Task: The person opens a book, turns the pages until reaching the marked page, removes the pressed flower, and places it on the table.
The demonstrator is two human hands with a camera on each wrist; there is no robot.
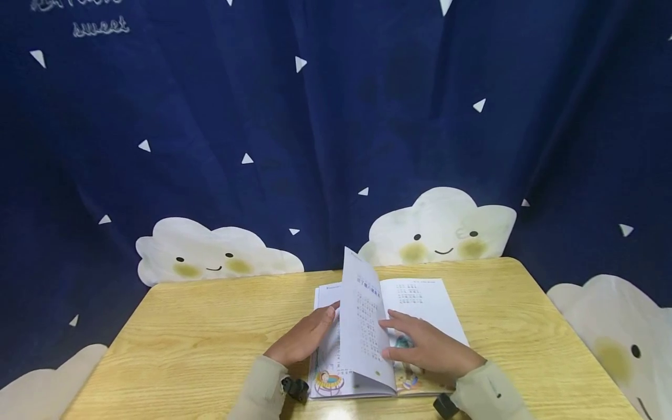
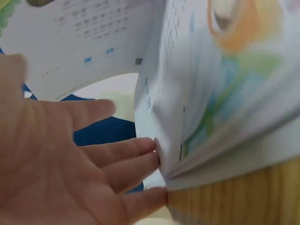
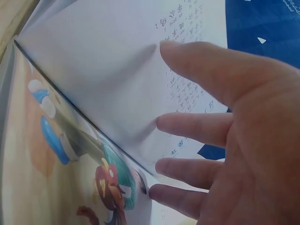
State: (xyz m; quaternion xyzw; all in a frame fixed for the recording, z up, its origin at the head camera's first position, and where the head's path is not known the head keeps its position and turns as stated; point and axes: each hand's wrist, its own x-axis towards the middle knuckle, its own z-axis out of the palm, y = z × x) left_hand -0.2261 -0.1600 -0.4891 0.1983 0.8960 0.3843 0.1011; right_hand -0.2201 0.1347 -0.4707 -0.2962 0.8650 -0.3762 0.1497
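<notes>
An illustrated book (image 1: 430, 300) lies spread on the table, with lines of printed text and coloured pictures. One leaf (image 1: 362, 321) stands up from the middle, leaning left. On the left side is my left hand (image 1: 304, 337), its thumb up and its fingers stretched out. In the left wrist view, those fingertips (image 2: 152, 145) reach the pages near the book's edge. My right hand (image 1: 433, 348) is over the right page, its spread fingers pointing at the raised leaf. The right wrist view shows the thumb and fingertips (image 3: 164, 122) right at that leaf, over a painted picture (image 3: 65, 140).
The book sits toward the near edge of a light wooden table (image 1: 210, 332). Behind the table hangs a dark blue curtain (image 1: 336, 128) with white triangles and smiling clouds. Dark wrist devices (image 1: 295, 389) sit at both sleeve cuffs (image 1: 262, 385).
</notes>
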